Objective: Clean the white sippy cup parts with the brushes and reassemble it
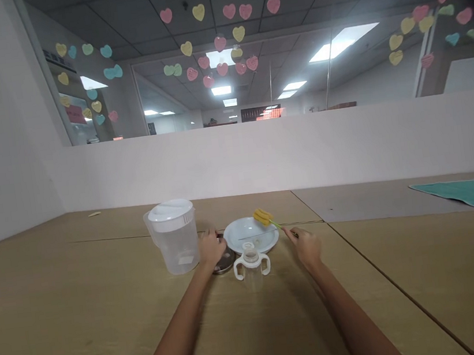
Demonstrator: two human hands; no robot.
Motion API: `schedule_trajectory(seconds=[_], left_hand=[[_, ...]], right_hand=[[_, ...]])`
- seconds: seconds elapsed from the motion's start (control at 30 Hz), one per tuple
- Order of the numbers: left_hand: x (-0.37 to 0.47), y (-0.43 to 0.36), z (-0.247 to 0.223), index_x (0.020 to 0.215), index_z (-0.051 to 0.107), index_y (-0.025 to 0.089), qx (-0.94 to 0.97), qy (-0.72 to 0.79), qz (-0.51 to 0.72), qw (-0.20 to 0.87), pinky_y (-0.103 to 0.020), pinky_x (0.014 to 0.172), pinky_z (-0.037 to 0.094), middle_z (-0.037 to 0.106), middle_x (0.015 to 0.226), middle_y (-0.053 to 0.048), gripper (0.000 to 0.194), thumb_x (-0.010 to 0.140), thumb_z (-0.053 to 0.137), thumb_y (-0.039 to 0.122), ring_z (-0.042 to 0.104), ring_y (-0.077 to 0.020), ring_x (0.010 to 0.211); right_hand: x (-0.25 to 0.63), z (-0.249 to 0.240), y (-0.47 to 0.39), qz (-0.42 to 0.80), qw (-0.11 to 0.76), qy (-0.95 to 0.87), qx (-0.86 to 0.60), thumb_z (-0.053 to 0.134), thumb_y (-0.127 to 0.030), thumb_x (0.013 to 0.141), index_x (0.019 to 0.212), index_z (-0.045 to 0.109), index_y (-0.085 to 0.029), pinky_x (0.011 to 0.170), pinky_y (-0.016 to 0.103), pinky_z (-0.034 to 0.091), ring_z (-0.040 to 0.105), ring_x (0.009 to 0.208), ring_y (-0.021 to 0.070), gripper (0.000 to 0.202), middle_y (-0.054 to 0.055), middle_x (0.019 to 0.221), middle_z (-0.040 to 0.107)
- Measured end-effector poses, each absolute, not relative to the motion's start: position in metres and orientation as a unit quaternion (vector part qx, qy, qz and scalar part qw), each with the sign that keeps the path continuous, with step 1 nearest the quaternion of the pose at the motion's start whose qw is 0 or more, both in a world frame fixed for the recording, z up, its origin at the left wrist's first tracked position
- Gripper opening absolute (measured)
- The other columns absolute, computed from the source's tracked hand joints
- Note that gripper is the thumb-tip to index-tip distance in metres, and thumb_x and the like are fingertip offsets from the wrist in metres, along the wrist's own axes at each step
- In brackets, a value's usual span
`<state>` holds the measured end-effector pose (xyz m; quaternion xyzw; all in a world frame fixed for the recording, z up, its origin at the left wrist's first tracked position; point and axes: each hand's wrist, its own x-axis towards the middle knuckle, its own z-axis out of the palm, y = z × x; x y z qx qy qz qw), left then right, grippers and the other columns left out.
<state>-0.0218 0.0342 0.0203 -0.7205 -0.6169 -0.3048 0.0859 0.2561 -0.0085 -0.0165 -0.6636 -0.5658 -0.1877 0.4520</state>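
Observation:
In my right hand (307, 246) is a bottle brush with a yellow sponge head (262, 216) and a thin green handle, its head over the far right rim of a white bowl (232, 242). My left hand (212, 249) has its fingers curled at the left rim of a dark, round metal dish (225, 261); part of the dish is hidden behind the hand. A clear baby bottle with a white two-handled collar (251, 260) stands upright in front of the bowl, with no cap on its mouth. Left of my left hand is a clear plastic pitcher (178, 246) with a white lid.
A green cloth (470, 196) lies at the far right of the wooden table (106, 311). A small pale strip (94, 213) rests near the back left. Seams run between the tabletops. Behind them rises a white wall (260, 157) with a window bearing heart-shaped notes.

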Motion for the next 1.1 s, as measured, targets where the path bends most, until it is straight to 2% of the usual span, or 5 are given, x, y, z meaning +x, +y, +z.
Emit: schedule_trajectory(seconds=[0.17, 0.4, 0.63, 0.77, 1.1], left_hand=[[-0.040, 0.035, 0.006, 0.092, 0.058, 0.018, -0.767, -0.581, -0.264, 0.065, -0.030, 0.081, 0.043, 0.062, 0.098, -0.009, 0.021, 0.071, 0.056, 0.016, 0.059, -0.0200, 0.090], [-0.012, 0.054, 0.027, 0.120, 0.050, 0.011, -0.770, -0.554, -0.314, 0.045, -0.038, 0.093, 0.040, 0.058, 0.116, -0.016, 0.040, 0.082, 0.036, 0.009, 0.054, -0.0238, 0.108], [0.061, 0.066, 0.031, 0.094, 0.065, 0.015, -0.875, -0.438, -0.193, -0.079, -0.028, 0.077, 0.048, 0.068, 0.089, -0.006, 0.020, 0.076, 0.063, 0.023, 0.062, -0.0179, 0.082], [0.070, 0.069, 0.020, 0.097, 0.060, 0.014, -0.882, -0.427, -0.162, -0.117, -0.033, 0.076, 0.051, 0.062, 0.097, -0.005, 0.023, 0.086, 0.053, 0.033, 0.060, -0.0147, 0.084], [0.035, 0.055, 0.031, 0.088, 0.064, 0.014, -0.854, -0.385, -0.321, -0.138, -0.024, 0.071, 0.047, 0.068, 0.087, -0.005, 0.015, 0.078, 0.056, 0.020, 0.062, -0.0147, 0.075]], right_hand=[[0.254, -0.016, -0.009, -0.177, 0.440, -0.581, -0.662, 0.016, -0.066, 0.087, 0.068, 0.069, -0.014, 0.050, 0.026, 0.017, 0.046, 0.049, 0.0113, 0.077, 0.011, 0.064, 0.066], [0.255, -0.016, -0.009, -0.185, 0.434, -0.566, -0.676, 0.013, -0.065, 0.087, 0.067, 0.070, -0.014, 0.050, 0.025, 0.017, 0.045, 0.048, 0.0103, 0.079, 0.011, 0.063, 0.066], [0.255, -0.017, -0.010, -0.191, 0.442, -0.545, -0.686, 0.015, -0.066, 0.087, 0.067, 0.069, -0.015, 0.049, 0.025, 0.016, 0.046, 0.047, 0.0110, 0.076, 0.011, 0.063, 0.066], [0.256, -0.017, -0.009, -0.187, 0.434, -0.542, -0.695, 0.016, -0.066, 0.087, 0.067, 0.069, -0.015, 0.050, 0.024, 0.016, 0.047, 0.048, 0.0118, 0.076, 0.012, 0.064, 0.066], [0.247, -0.012, -0.014, -0.123, 0.443, -0.538, -0.707, 0.030, -0.059, 0.088, 0.073, 0.071, -0.017, 0.051, 0.024, 0.019, 0.049, 0.052, 0.0124, 0.061, 0.011, 0.066, 0.066]])
